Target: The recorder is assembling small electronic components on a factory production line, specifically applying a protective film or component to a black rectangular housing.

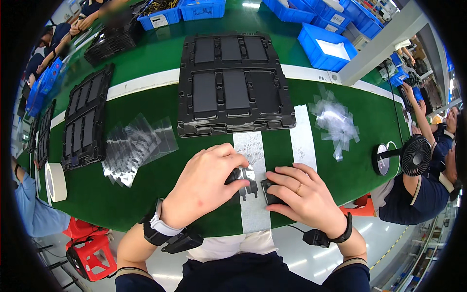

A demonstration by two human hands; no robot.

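Note:
My left hand [209, 175] is closed, thumb and fingers pinching a small dark flat piece with a glossy clear film [249, 181] that has dark tabs at its near end. It sits over a white strip with handwriting [255, 214] on the green table. Just to the right, my right hand [304, 192] has its fingers curled on a small black rectangular block [269, 191]; part of it is hidden under the fingers. The two pieces are apart. Beyond my hands lies a black moulded tray [236, 121] with flat dark rectangular pieces [236, 90] in its pockets.
Clear film sheets [138, 146] fan out at left; another pile [335, 121] lies at right. Black trays [87, 117] and a tape roll [56, 182] stand further left. A small fan [416, 155] is at the right edge. Blue bins [326, 47] stand behind; people work on both sides.

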